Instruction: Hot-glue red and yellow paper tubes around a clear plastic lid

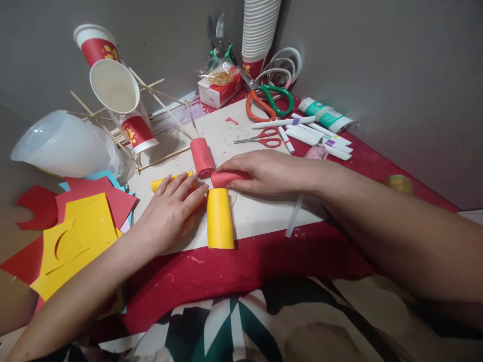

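Observation:
Four paper pieces, or rather several rolled paper cones, meet in a cross on the pale board (177, 241). My right hand (260, 171) pinches a red paper cone (224, 179) from the right side, thumb below and fingers above. Over the left arm of the cross lies my left hand (173, 206), fingers stretched and slightly apart, touching the cones there. Under it a yellow paper roll (157, 185) and some red paper show in part. Another red paper cone (202, 153) points away from me, and a yellow paper cone (220, 221) points toward me.
Scraps of yellow paper (83, 226) lie at left. Behind stand paper cups (115, 85) among wooden sticks (166, 158). Small red scissors (267, 138), large scissors (269, 103), white markers (320, 136), a green-white tube (326, 113) and a glue gun (316, 152) are at right.

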{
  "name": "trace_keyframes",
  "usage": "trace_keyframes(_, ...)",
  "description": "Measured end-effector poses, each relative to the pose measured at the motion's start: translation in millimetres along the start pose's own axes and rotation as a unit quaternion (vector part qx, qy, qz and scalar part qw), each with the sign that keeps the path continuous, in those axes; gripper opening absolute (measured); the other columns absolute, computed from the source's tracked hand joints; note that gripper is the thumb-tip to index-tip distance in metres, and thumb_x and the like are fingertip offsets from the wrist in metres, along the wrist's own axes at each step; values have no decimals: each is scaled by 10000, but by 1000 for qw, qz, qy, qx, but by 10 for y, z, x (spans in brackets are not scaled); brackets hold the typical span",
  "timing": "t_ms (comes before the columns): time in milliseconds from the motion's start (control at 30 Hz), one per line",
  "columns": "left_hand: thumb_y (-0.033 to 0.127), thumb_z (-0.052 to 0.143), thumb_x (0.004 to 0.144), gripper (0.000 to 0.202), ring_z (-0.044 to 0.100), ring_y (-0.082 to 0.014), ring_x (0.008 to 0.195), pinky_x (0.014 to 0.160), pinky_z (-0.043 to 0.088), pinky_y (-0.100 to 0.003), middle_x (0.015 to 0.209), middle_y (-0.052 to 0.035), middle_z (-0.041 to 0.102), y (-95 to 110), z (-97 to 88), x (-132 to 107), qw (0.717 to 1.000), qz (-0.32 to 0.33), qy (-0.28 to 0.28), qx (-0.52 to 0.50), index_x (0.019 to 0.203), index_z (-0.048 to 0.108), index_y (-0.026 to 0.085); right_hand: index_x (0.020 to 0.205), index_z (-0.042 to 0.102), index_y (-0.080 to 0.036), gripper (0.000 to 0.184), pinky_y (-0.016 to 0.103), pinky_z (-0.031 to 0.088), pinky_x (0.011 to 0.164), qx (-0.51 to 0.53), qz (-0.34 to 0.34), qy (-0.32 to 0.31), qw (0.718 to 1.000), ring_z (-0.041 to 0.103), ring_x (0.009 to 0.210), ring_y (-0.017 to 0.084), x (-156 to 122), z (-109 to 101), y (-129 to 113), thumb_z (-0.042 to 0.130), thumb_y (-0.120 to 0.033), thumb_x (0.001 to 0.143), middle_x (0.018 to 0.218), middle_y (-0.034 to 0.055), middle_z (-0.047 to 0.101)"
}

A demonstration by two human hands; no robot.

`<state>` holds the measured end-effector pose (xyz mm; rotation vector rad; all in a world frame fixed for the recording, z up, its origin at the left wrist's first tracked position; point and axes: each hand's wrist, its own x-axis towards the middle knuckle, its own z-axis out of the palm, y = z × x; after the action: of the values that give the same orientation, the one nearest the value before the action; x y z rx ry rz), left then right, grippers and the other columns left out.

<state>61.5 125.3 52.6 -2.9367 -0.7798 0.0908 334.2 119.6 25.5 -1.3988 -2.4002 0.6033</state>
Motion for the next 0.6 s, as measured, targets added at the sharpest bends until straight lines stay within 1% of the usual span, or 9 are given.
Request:
trace_keyframes(133, 153, 514, 960, 508, 491, -395, 1477, 1191, 414, -636, 1569, -196, 546, -28, -30, 5, 1000, 0, -4, -8, 1465, 577, 158, 1310, 713, -227, 402, 378, 501, 861, -7, -5, -3, 1000, 701, 1108, 302, -2, -3, -10, 552, -373, 972, 1271, 95, 767)
trace_keyframes(300, 123, 506, 931, 521, 499, -399, 1467, 1173, 423, -666, 1556, -194, 560, -61, -26, 11, 1000, 9, -5, -3, 1442, 597, 170, 1337, 708, -231, 418, 364, 496, 849, -21, -12, 0, 1000, 708, 1075, 288, -11, -10, 0, 536, -384, 987, 1245, 93, 779)
trace_keyframes(367, 137, 512, 934, 507, 499, -398, 1466, 1177, 416, -667, 1555, -193, 562, -68, -28, 5, 1000, 8, -1, -6, 1432, 604, 173, 1352, 701, -236, 429, 369, 499, 854, -21, -14, 1, 1000, 706, 1081, 292, -11, -11, 7, 540, -396, 988, 1251, 95, 778)
trace_keyframes(433, 175, 526, 943, 522, 492, -395, 1472, 1188, 404, -664, 1560, -192, 555, -52, -51, -7, 1000, 3, -2, -23, 1462, 576, 174, 1360, 696, -241, 436, 373, 503, 853, -22, -13, 2, 1000, 705, 1088, 298, -11, -10, 10, 550, -398, 980, 1252, 97, 777)
trace_keyframes(500, 198, 527, 940, 582, 484, -376, 1482, 1207, 390, -648, 1583, -195, 530, -6, -92, -17, 998, 6, -4, -60, 1521, 509, 164, 1343, 700, -242, 422, 376, 503, 855, -21, -12, 1, 1000, 705, 1089, 300, -12, -5, 5, 557, -381, 970, 1242, 94, 778)
trace_keyframes(567, 188, 494, 939, 617, 482, -343, 1490, 1227, 380, -615, 1597, -199, 512, 68, -128, -10, 994, 22, 8, -102, 1553, 458, 138, 1304, 710, -242, 394, 377, 501, 850, -17, -12, 0, 1000, 707, 1083, 298, -15, 5, -6, 563, -358, 957, 1239, 88, 776)
trace_keyframes(600, 191, 473, 952, 602, 482, -330, 1490, 1235, 376, -597, 1594, -197, 517, 110, -137, 2, 992, 30, 17, -119, 1551, 459, 131, 1280, 715, -244, 377, 375, 499, 843, -14, -12, 1, 1000, 707, 1078, 297, -16, 11, -12, 567, -357, 952, 1242, 85, 773)
